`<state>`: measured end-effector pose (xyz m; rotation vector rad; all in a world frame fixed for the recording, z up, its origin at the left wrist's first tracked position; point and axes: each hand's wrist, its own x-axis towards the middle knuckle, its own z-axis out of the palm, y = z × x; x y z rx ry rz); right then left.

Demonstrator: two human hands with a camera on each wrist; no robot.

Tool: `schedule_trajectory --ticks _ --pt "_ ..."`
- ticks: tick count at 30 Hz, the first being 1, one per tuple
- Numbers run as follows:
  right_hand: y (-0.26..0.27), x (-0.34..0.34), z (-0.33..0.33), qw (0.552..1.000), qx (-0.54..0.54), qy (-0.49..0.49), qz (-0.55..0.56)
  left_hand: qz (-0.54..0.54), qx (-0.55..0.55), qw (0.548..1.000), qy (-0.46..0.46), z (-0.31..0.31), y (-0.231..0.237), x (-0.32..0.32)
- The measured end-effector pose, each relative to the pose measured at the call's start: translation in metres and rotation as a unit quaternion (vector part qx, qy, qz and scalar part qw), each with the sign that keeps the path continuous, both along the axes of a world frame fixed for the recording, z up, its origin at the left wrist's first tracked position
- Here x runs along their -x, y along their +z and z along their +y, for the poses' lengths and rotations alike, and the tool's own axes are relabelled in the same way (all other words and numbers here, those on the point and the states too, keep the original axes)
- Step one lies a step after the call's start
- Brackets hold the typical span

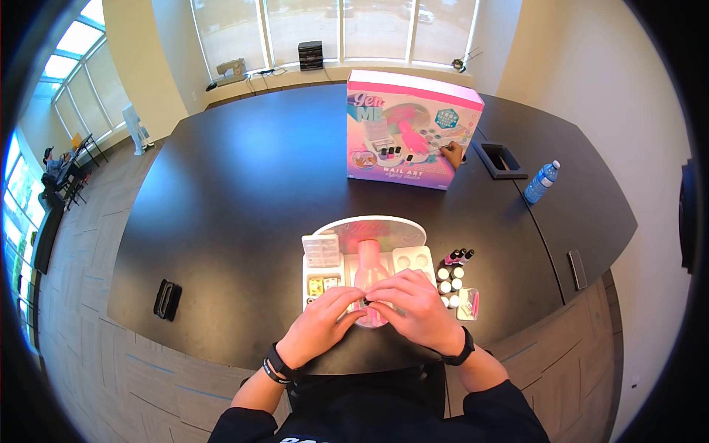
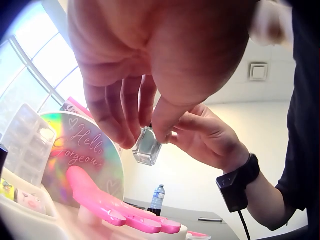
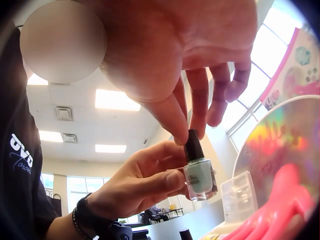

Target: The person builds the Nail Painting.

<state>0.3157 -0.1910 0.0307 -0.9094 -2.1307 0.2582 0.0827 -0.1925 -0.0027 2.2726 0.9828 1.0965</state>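
My left hand (image 1: 312,330) pinches the glass body of a small pale mint nail polish bottle (image 3: 201,179). My right hand (image 1: 421,314) holds its black cap (image 3: 193,145) from above between thumb and fingers, and the cap sits on the bottle. The bottle is upright, slightly tilted, above a pink model hand (image 2: 102,200) with spread fingers. That model hand stands on a white nail art station (image 1: 402,256) with a shiny rounded back panel (image 2: 95,142). A clear sectioned lid (image 1: 321,251) stands up at the station's left, over small yellow and patterned pieces (image 1: 316,285).
To the right of the station are several white-lidded pots (image 1: 450,284), dark-capped polish bottles (image 1: 459,257) and a small tray (image 1: 467,314) with pink tools. Behind stands a large pink box (image 1: 413,166). A water bottle (image 1: 541,182), a phone (image 1: 577,270) and a black case (image 1: 168,299) lie farther out.
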Motion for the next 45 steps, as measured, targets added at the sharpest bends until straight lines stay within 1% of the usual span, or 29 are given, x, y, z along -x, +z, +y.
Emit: schedule_trajectory --ticks 3,9,11,13,15,17,20,27,36,38,39,41,45 --pt "-0.004 0.003 0.002 1.0 -0.003 0.006 0.007 -0.015 0.006 1.0 0.003 0.001 -0.003 0.0" --pt "-0.005 0.006 0.002 1.0 -0.003 0.006 0.007 -0.008 -0.003 1.0 -0.003 0.005 -0.005 0.003" --pt "-0.007 0.006 0.004 0.999 -0.005 0.004 0.031 -0.008 -0.007 1.0 0.003 0.006 -0.005 0.005" --pt "-0.007 0.001 0.005 0.999 -0.006 0.0 0.031 -0.008 -0.013 1.0 0.009 0.007 -0.003 0.009" --pt "-0.008 -0.005 0.006 1.0 -0.005 -0.003 0.031 -0.01 0.05 0.998 0.024 0.007 0.001 0.014" --pt "-0.009 -0.01 0.006 0.999 0.003 -0.034 0.038 -0.017 0.064 0.997 0.027 0.008 0.005 0.019" --pt "-0.013 -0.02 0.006 0.998 0.006 -0.052 0.04 -0.017 0.052 0.997 0.047 0.012 0.005 0.025" --pt "-0.018 -0.031 0.003 0.996 0.006 -0.072 0.044 -0.015 0.06 0.996 0.06 0.015 -0.005 0.038" --pt "-0.024 -0.034 0.001 0.996 0.007 -0.079 0.042 0.039 0.066 0.995 0.062 0.015 -0.023 0.05" --pt "-0.026 -0.035 0.0 0.996 0.007 -0.079 0.034 0.072 0.078 0.992 0.063 0.014 -0.026 0.051" --pt "-0.026 -0.035 0.0 0.996 0.007 -0.079 0.034 0.072 0.078 0.992 0.063 0.014 -0.026 0.051" --pt "-0.026 -0.036 -0.001 0.997 0.008 -0.078 0.027 0.089 0.054 0.994 0.043 0.015 -0.025 0.049" --pt "-0.024 -0.037 -0.003 0.997 0.012 -0.075 0.021 0.102 0.054 0.993 0.037 0.017 -0.032 0.051"
